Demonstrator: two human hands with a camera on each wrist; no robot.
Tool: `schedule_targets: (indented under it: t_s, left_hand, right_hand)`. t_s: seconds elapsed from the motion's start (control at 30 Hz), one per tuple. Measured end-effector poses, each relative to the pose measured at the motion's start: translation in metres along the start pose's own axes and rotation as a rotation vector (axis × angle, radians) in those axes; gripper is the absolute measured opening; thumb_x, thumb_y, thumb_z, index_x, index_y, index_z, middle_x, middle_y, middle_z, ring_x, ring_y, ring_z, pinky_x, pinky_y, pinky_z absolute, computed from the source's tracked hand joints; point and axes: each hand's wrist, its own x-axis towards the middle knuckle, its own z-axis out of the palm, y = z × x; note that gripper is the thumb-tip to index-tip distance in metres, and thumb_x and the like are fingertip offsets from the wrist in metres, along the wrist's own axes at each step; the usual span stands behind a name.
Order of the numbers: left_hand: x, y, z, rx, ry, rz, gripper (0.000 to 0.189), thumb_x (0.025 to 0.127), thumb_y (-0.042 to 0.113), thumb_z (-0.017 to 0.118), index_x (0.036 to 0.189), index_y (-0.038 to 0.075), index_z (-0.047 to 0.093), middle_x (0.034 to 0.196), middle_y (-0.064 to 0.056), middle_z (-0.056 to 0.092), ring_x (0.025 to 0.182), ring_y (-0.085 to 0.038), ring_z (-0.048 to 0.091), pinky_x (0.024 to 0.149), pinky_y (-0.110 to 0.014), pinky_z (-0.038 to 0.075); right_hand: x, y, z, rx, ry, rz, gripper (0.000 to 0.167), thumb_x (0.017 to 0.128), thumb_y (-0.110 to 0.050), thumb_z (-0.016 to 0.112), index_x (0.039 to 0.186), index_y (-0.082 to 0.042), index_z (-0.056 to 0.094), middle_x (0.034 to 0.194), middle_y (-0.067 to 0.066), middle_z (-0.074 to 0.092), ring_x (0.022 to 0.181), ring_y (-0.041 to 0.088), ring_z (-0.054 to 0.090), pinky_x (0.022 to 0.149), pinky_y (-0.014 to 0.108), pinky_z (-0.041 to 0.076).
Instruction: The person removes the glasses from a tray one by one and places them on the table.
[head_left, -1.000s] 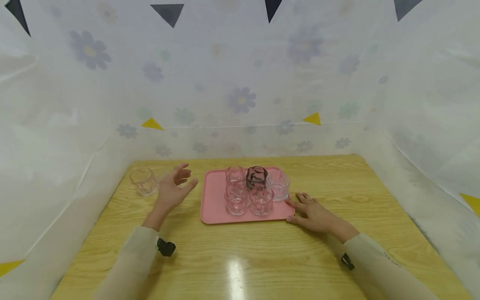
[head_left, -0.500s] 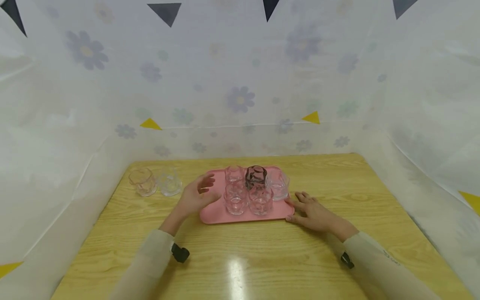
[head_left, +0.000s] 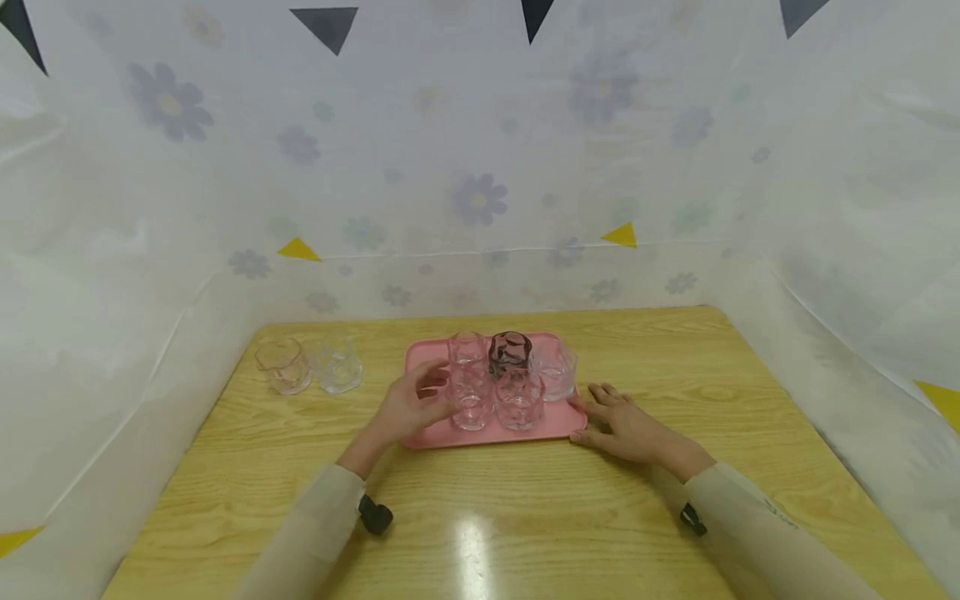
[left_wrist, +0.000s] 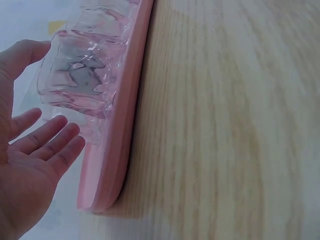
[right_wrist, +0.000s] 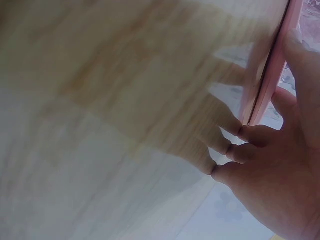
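Holds left grip [head_left: 405, 408] loose and unclosed beside the front-left glass [head_left: 472, 406] on the tray [head_left: 435, 437]; rests right grip [head_left: 630, 429], also uncurled, against the tray's right edge, probably for steadiness.

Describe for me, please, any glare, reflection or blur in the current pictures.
Head view: a bright glare streak on the table near the bottom edge; left wrist view: the table's grain looks soft; right wrist view: dim, with dark shapes, apparently a reflection of the right hand, on the table.
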Motion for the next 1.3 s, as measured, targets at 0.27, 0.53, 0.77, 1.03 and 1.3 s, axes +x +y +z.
schedule_targets:
  t_s: [0.27,0.53,0.77,1.03,1.3]
  left_hand:
    - [-0.001,-0.003,0.008,0.017,0.001,0.021,0.077,0.089,0.016,0.085,0.156,0.005,0.047,0.146,-0.024,0.06,0.133,-0.043,0.06,0.114,-0.056,0.05]
    - [0.0,-0.01,0.016,0.015,0.002,-0.019,0.083,0.086,0.021,0.088,0.157,0.009,0.046,0.145,-0.019,0.061,0.127,-0.035,0.062,0.111,-0.05,0.052]
    - [0.001,-0.01,0.02,0.009,0.012,-0.041,0.086,0.085,0.021,0.09,0.157,0.008,0.046,0.144,-0.016,0.062,0.127,-0.033,0.063,0.11,-0.048,0.053]
    - [0.002,-0.012,0.026,0.033,0.009,-0.034,0.085,0.084,0.02,0.09,0.157,0.006,0.047,0.145,-0.015,0.063,0.126,-0.031,0.064,0.109,-0.049,0.054]
    - [0.003,-0.01,0.026,0.05,0.019,-0.036,0.085,0.083,0.021,0.091,0.155,0.007,0.049,0.142,-0.015,0.064,0.124,-0.033,0.064,0.109,-0.053,0.054]
  right_hand:
    - [0.0,-0.001,0.0,0.002,0.005,-0.012,0.076,0.104,-0.055,0.06,0.162,-0.011,0.041,0.167,0.034,0.028,0.155,0.06,0.019,0.12,0.08,0.018]
    - [0.001,0.0,0.001,-0.001,0.001,-0.019,0.075,0.104,-0.056,0.059,0.162,-0.011,0.043,0.166,0.036,0.029,0.155,0.06,0.02,0.12,0.08,0.019]
    - [0.002,0.0,0.001,0.008,-0.003,-0.01,0.076,0.104,-0.056,0.06,0.162,-0.011,0.042,0.167,0.036,0.028,0.155,0.06,0.019,0.12,0.08,0.018]
    - [0.001,0.0,0.002,0.011,0.002,-0.011,0.076,0.104,-0.056,0.06,0.162,-0.011,0.042,0.166,0.036,0.028,0.155,0.06,0.02,0.12,0.08,0.018]
    - [0.002,0.001,0.002,0.01,0.007,-0.006,0.076,0.103,-0.057,0.06,0.162,-0.011,0.043,0.167,0.035,0.028,0.156,0.059,0.02,0.121,0.079,0.017]
